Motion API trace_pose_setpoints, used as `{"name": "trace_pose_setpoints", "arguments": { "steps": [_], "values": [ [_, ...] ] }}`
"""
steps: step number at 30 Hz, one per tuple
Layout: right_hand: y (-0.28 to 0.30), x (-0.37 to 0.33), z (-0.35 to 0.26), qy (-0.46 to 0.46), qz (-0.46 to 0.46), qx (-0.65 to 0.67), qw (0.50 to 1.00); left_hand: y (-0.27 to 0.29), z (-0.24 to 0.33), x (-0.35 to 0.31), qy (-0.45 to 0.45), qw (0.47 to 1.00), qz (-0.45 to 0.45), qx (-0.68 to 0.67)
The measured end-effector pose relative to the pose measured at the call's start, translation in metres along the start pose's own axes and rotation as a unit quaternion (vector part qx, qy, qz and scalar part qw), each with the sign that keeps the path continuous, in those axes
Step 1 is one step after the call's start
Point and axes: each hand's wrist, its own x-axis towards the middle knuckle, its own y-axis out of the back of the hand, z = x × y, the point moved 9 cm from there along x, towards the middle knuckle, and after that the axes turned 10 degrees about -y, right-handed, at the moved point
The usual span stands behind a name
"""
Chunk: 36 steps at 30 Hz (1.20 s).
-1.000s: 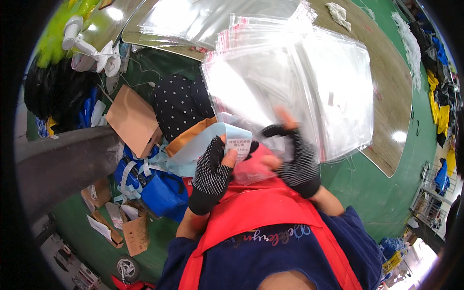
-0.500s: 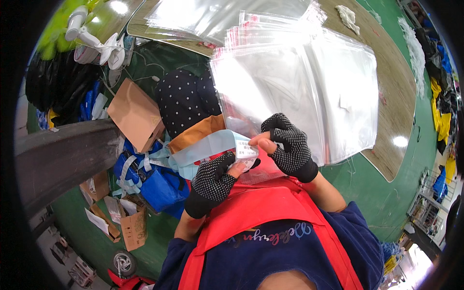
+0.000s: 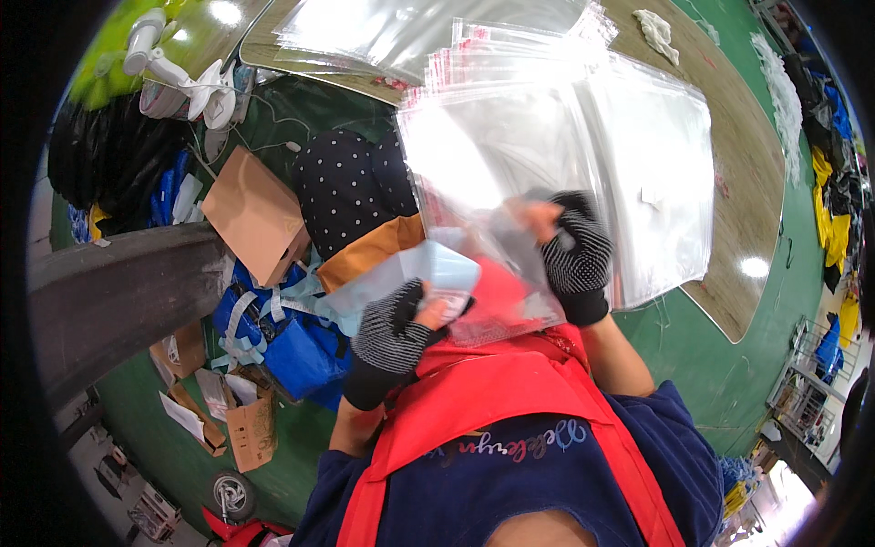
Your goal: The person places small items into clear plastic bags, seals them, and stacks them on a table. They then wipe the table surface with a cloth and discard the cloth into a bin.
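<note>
My left hand [image 3: 387, 342], in a black dotted glove with bare fingertips, is closed on a pale blue strip of labels [image 3: 448, 266]. The strip trails away to the left, and a white printed label shows blurred by the thumb. My right hand [image 3: 579, 251], gloved alike, is raised over the near part of a fanned stack of clear plastic bags [image 3: 510, 137]. Motion smears its fingertips, so whether they pinch anything is unclear. The near edge of a clear bag hangs over my red apron [image 3: 510, 392], between the hands.
The bags lie on a wood-grain table [image 3: 747, 210] with a crumpled white cloth [image 3: 656, 36]. Left of it are a black polka-dot item [image 3: 342, 191], a brown cardboard box [image 3: 255, 214], blue bags [image 3: 305, 360] and a dark curved beam [image 3: 128, 296]. Opened cartons [image 3: 251, 428] lie on the green floor.
My right hand has moved up and right, away from the label strip, and over the bags. My left hand still holds the strip, now slightly lower and tilted.
</note>
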Motion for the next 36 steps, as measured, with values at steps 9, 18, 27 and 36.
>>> {"name": "trace_pose_setpoints", "arguments": {
  "steps": [9,18,27,36],
  "values": [
    [-0.023,-0.025,-0.013,0.173,-0.033,-0.267,0.947,0.052,-0.026,-0.005,0.006,0.984,0.12,-0.128],
    [-0.03,-0.033,-0.002,0.092,-0.069,-0.166,0.979,0.036,-0.009,0.003,-0.021,0.973,0.141,-0.179],
    [-0.018,-0.029,0.027,-0.082,-0.136,0.078,0.984,0.002,0.001,0.014,-0.029,0.994,0.075,-0.077],
    [0.071,-0.022,0.084,-0.192,0.095,0.153,0.965,-0.023,-0.019,0.034,-0.065,0.998,0.023,-0.007]
  ]
}}
